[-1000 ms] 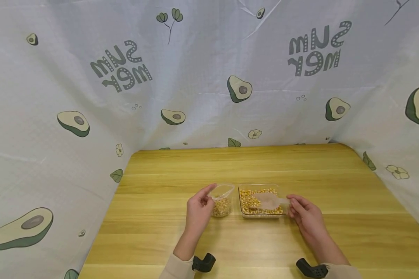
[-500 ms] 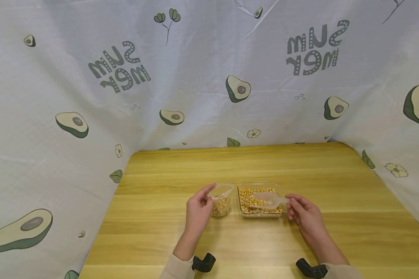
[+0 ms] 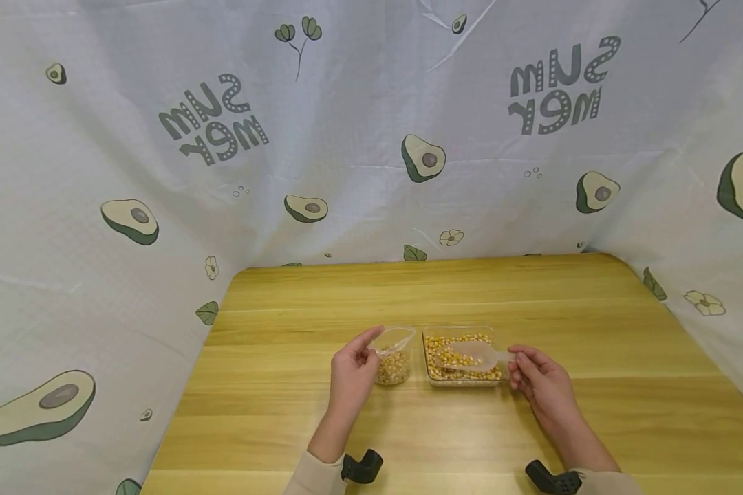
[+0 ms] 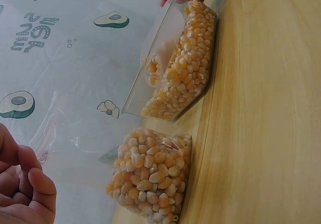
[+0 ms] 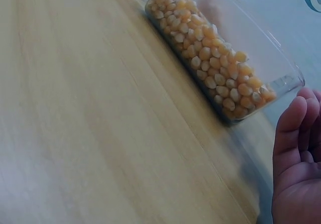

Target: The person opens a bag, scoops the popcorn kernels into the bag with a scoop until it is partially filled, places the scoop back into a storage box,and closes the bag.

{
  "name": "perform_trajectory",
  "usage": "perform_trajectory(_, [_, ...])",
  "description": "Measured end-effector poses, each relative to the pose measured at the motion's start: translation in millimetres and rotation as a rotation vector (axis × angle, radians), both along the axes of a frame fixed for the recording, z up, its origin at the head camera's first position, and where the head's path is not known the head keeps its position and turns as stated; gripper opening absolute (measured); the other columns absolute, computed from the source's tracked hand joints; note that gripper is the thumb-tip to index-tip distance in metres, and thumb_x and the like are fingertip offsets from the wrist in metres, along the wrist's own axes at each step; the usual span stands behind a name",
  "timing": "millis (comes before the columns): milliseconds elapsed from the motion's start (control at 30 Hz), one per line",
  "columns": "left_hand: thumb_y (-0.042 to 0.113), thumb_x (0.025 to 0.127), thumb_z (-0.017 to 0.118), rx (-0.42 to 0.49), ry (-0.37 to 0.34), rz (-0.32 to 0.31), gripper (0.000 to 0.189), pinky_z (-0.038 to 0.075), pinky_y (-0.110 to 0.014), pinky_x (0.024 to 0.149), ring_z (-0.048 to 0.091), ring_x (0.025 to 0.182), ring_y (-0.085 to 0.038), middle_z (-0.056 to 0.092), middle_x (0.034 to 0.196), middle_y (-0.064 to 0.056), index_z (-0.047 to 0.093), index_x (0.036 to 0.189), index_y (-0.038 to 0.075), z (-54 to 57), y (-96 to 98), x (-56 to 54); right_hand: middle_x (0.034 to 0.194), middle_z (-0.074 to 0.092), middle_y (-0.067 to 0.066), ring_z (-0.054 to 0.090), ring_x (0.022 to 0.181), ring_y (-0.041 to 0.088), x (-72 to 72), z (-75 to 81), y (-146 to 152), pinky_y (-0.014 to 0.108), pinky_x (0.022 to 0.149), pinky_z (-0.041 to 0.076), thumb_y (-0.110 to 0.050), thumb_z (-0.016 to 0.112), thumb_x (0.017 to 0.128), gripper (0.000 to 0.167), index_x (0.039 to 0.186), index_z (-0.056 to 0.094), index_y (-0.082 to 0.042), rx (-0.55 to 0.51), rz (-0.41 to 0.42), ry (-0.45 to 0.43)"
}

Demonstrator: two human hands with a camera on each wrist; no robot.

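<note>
Both hands are at work around the middle of the wooden table (image 3: 272,412), well in from its left and right edges. At left, the left hand (image 3: 353,371) pinches the open mouth of a clear plastic bag (image 3: 393,368) between thumb and fingers, keeping its upper film raised. Corn kernels fill the lower part of the bag, whose base rests on the surface. Just beside it, to the right, stands a clear rectangular container (image 3: 433,383), also holding corn; a narrow gap separates the two. Within the container's outline lies a translucent scoop (image 3: 479,354) with kernels in its left end; whether it touches the corn beneath, I cannot tell. Its handle passes over the container's right edge to the right hand (image 3: 546,388), which pinches it between thumb and fingers. Beyond the table's far edge hangs a pale cloth (image 3: 347,103) printed with avocados.
</note>
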State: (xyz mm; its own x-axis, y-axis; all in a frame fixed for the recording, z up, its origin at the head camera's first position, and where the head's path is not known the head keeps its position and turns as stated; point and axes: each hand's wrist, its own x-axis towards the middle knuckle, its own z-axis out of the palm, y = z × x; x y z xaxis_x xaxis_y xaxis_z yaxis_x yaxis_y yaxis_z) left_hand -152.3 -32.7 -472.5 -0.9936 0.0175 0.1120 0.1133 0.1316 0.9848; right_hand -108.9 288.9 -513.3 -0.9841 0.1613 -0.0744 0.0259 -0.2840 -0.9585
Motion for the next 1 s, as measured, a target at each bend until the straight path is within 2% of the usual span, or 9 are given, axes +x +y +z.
perform_trajectory(367, [-0.003, 0.092, 0.051, 0.002, 0.007, 0.000, 0.043, 0.026, -0.014, 0.043, 0.029, 0.047, -0.001, 0.070, 0.126, -0.007, 0.073, 0.123, 0.017, -0.9, -0.4, -0.2, 0.081, 0.068, -0.004, 0.058, 0.067, 0.006, 0.4, 5.4, 1.4, 0.020, 0.060, 0.053, -0.019, 0.057, 0.101, 0.014, 0.104, 0.070, -0.015, -0.048, -0.018, -0.005])
perform_trajectory(633, [-0.003, 0.092, 0.051, 0.007, 0.002, -0.002, 0.043, 0.026, -0.014, 0.043, 0.030, 0.047, -0.002, 0.072, 0.116, -0.010, 0.071, 0.125, 0.015, 1.2, -1.1, 1.0, 0.082, 0.069, -0.004, 0.059, 0.069, 0.006, -2.0, 15.6, 1.5, 0.019, 0.062, 0.054, -0.019, 0.058, 0.100, 0.015, 0.107, 0.069, -0.013, -0.074, -0.004, 0.005])
perform_trajectory(800, [-0.003, 0.092, 0.050, 0.005, 0.005, -0.005, 0.043, 0.026, -0.014, 0.043, 0.029, 0.046, -0.002, 0.071, 0.125, -0.009, 0.071, 0.125, 0.014, 1.4, -1.6, 0.6, 0.083, 0.070, -0.003, 0.061, 0.070, 0.005, -3.2, 19.8, 0.7, 0.019, 0.062, 0.055, -0.017, 0.056, 0.101, 0.015, 0.108, 0.069, -0.012, -0.075, 0.010, 0.044])
perform_trajectory(1000, [-0.003, 0.091, 0.051, -0.003, 0.007, -0.004, 0.044, 0.026, -0.014, 0.043, 0.029, 0.046, -0.001, 0.071, 0.124, -0.009, 0.072, 0.124, 0.016, 0.8, -1.4, -0.4, 0.083, 0.072, -0.002, 0.063, 0.070, 0.004, -5.3, 25.4, -2.2, 0.019, 0.061, 0.055, -0.013, 0.054, 0.102, 0.017, 0.108, 0.070, -0.011, -0.071, 0.023, 0.108])
